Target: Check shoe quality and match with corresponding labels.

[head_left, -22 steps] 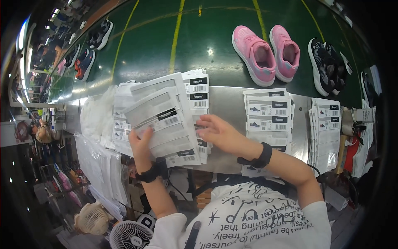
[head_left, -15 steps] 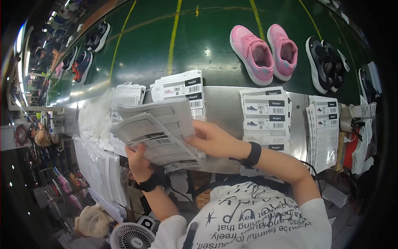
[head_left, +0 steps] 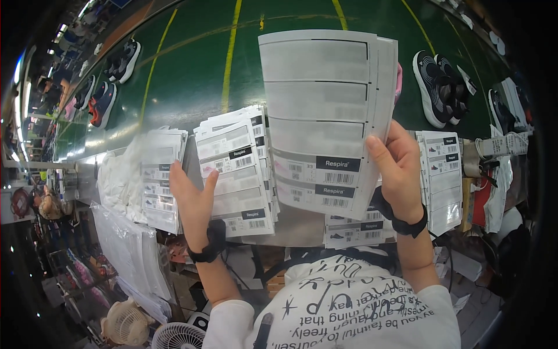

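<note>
My right hand (head_left: 401, 168) grips the right edge of a label sheet (head_left: 317, 104), thumb in front. Dark label headers and barcodes show in its lower part, and a second layer shows along its right side. Standing raised, the sheet covers nearly all of a pink shoe (head_left: 399, 81) and most of a label stack behind it. My left hand (head_left: 195, 198) is open, thumb spread from the fingers, and seems to hold nothing. It lies between a stack of label sheets (head_left: 235, 192) with pink shoe pictures and another label stack (head_left: 163, 174) on its left.
Black shoes (head_left: 439, 93) stand on the green table (head_left: 197, 58) at right; more dark shoes (head_left: 104, 104) are at far left. A right-hand label stack (head_left: 443, 186) lies on the metal edge. White crumpled material (head_left: 119, 180) and plastic-wrapped sheets (head_left: 131, 250) are on the left. Fans (head_left: 177, 336) stand below.
My right hand has lifted the label sheet up and to the right, in front of the pink shoes. My left hand has let go of the sheets, which now lie on the middle stack.
</note>
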Motion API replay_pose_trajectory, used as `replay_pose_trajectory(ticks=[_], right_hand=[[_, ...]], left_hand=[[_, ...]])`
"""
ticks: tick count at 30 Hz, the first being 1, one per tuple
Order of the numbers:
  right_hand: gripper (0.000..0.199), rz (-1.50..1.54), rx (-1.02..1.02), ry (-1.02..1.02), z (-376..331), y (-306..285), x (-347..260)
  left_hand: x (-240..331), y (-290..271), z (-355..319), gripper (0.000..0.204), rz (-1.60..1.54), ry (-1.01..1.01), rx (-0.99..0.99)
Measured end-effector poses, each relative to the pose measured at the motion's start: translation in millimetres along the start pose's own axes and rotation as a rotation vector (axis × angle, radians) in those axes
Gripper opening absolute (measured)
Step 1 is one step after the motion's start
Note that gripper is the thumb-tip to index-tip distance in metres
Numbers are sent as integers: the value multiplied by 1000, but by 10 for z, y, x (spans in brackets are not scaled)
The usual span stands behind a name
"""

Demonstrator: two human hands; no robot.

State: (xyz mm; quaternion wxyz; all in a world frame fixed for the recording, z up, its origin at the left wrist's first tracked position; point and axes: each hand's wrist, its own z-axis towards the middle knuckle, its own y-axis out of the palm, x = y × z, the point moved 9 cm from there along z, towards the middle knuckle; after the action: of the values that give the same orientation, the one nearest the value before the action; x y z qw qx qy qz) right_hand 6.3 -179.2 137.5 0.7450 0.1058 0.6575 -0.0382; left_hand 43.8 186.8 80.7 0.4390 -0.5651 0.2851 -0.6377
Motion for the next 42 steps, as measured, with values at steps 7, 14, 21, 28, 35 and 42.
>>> replay_pose_trajectory(ticks=[7, 14, 21, 28, 35, 42], right_hand=[[19, 56, -220, 179, -123, 1000, 727], [30, -809, -394, -318, -12, 1577, 779], [27, -1184, -751, -593, 163, 2003, 1121], [25, -1117, -643, -654, 173, 2026, 1037], [26, -1120, -678, -557, 206, 2007, 1027], [29, -1110, -670, -532, 166, 2073, 1039]], left_hand=[[207, -147, -303, 40, -899, -313, -428], [-687, 21, -433, 21, -384, -231, -47], [-262, -43, -453, 11, -177, 26, 233], [-318, -76, -545, 13, -112, -103, 260], [-795, 227, -518, 17, -599, -439, -16], [-77, -270, -685, 10, 64, 130, 348]])
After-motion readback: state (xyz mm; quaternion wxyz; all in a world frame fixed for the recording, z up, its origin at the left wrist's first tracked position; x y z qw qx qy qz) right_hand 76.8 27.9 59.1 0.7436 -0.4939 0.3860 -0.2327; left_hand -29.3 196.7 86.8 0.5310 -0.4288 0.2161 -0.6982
